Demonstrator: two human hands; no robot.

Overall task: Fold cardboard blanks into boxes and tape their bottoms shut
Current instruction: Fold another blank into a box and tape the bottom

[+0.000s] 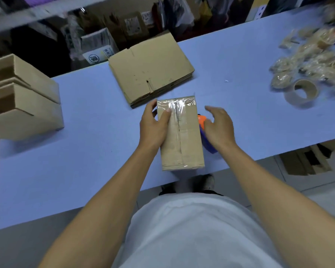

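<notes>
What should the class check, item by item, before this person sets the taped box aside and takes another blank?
1. Tape covers the box seam: ok, clear strip runs end to end.
2. Tape pressed flat: not ok, wrinkled at the far end.
3. Left hand steadies the box: ok, thumb on top.
4. Right hand free: ok, fingers relaxed over the tape dispenser.
5. Flat blanks within reach: ok.
6. Tape cut cleanly: cannot tell.

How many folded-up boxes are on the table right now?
3: one taped box under the left hand, and two open boxes stacked at the table's left edge. More may sit out of frame.
</notes>
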